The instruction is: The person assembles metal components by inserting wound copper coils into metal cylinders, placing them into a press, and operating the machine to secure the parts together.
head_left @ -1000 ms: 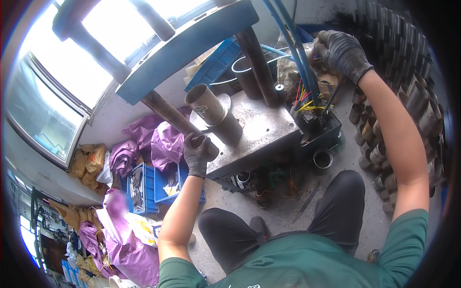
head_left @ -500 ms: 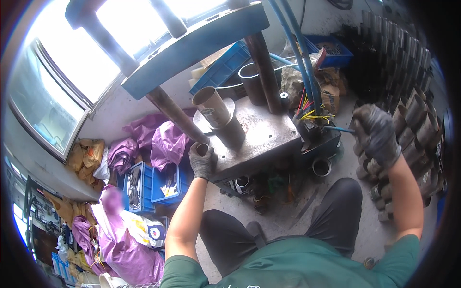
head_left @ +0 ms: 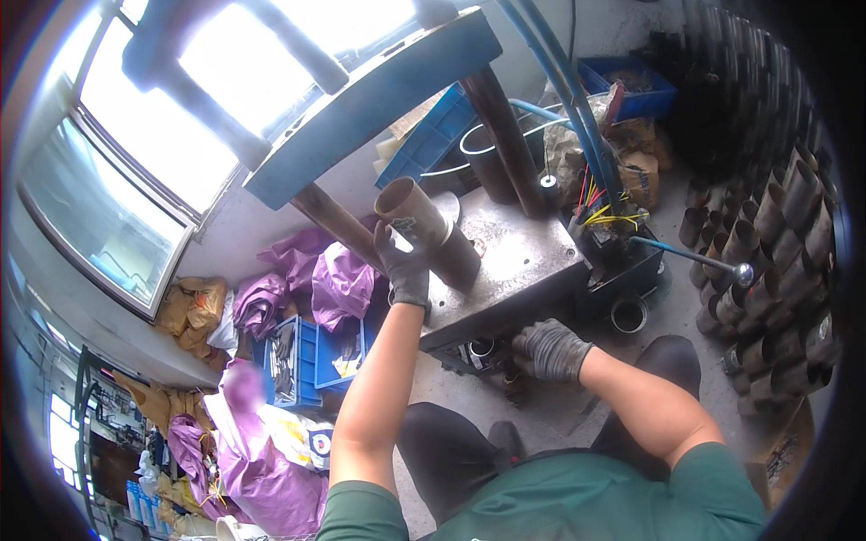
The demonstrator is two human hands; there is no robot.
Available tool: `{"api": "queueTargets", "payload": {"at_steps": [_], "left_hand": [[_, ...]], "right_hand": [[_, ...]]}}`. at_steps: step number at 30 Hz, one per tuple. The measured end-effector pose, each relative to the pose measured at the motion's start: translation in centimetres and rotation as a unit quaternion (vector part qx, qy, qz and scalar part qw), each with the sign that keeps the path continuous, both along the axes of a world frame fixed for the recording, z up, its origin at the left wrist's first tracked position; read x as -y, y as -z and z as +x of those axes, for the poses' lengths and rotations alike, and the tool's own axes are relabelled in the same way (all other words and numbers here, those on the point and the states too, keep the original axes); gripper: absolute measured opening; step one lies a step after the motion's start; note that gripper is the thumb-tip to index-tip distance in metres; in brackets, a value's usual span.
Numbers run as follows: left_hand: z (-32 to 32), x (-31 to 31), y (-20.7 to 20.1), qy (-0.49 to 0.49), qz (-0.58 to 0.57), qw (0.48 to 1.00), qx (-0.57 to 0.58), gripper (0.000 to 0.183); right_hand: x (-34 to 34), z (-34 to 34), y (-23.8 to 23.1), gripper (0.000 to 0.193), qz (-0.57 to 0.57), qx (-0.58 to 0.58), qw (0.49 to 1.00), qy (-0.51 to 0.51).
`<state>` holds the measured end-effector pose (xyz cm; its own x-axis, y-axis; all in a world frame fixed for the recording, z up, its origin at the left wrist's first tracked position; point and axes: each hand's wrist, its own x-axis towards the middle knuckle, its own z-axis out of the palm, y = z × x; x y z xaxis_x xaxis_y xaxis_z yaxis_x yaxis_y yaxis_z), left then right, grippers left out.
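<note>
My left hand (head_left: 406, 266), in a dark grey glove, is raised at the left end of the press table (head_left: 514, 248). Its fingers and thumb are apart beside an upright, light-brown metal tube (head_left: 410, 206), seeming to touch its side. That tube stands above a darker cylinder (head_left: 456, 260) on the table. My right hand (head_left: 552, 350), gloved too, is low in front of the table's front edge with its fingers curled together. What they hold, if anything, is hidden. A lever (head_left: 690, 255) with a shiny ball knob sticks out at the right, with no hand on it.
A blue press beam (head_left: 379, 104) spans overhead on steel columns (head_left: 505, 135). Behind the table stands a larger dark tube (head_left: 492, 167). Many tubes (head_left: 767, 243) are stacked at the right. Blue crates (head_left: 293, 361) and purple sacks (head_left: 343, 284) lie at the left.
My right hand has let go of the lever knob and moved left and down to the table's front. My left hand has risen from the table corner to the light-brown tube's side.
</note>
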<state>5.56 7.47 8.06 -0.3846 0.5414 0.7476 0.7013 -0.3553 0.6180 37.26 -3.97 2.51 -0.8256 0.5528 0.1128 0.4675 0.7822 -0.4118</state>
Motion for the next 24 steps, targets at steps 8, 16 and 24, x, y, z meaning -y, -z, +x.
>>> {"api": "queueTargets", "payload": {"at_steps": [8, 16, 24], "left_hand": [[2.5, -3.5, -2.9, 0.006, -0.025, 0.992, 0.12, 0.096], [4.7, -1.0, -9.8, 0.051, 0.09, 0.992, -0.077, 0.086], [10.8, 11.2, -3.5, 0.426, -0.044, 0.746, 0.51, 0.089]], "right_hand": [[-0.5, -1.1, 2.1, 0.034, -0.041, 0.052, 0.996, -0.068], [-0.6, -1.8, 3.0, 0.036, -0.1, 0.053, 0.99, -0.082], [-1.1, -0.8, 1.4, 0.027, -0.119, -0.042, 0.992, -0.002]]}}
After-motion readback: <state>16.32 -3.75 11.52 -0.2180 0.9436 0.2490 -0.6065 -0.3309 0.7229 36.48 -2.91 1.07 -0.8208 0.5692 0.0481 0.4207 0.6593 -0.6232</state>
